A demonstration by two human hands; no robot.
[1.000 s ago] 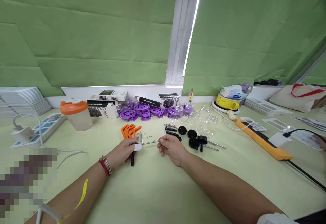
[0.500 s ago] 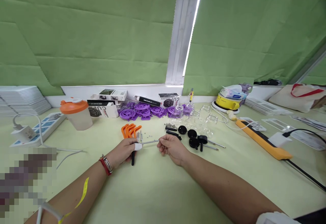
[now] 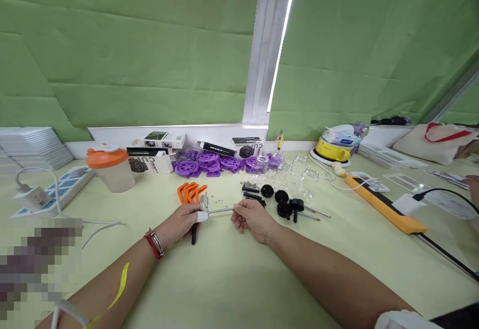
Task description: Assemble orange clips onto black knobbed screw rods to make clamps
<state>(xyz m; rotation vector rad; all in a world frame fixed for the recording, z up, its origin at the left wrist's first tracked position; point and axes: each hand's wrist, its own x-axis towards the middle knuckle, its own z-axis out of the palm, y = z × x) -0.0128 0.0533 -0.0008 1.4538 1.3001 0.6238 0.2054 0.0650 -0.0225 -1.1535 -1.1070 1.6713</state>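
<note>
My left hand (image 3: 182, 222) grips a black-handled tool (image 3: 193, 233) whose handle pokes out below the fist; a white cot covers one fingertip. A thin metal rod (image 3: 220, 210) runs from that hand to my right hand (image 3: 251, 218), which pinches the rod's right end. Both hands rest low on the pale green table (image 3: 224, 279). Just beyond them lie orange plastic pieces (image 3: 190, 192), a few loose metal pins (image 3: 204, 200) and tiny screws. To the right of my right hand sit black knobs with shafts (image 3: 288, 207).
Purple wheels (image 3: 209, 162), small boxes (image 3: 157, 152) and clear glass cups (image 3: 295, 174) line the back. An orange-lidded shaker (image 3: 109, 167) and a power strip (image 3: 56, 189) stand left. A yellow power strip (image 3: 385, 204) and cables lie right, where another person's hand (image 3: 473, 187) shows.
Both hands hold the rod as before, with almost no movement. Another person's hand has come into view at the far right edge.
</note>
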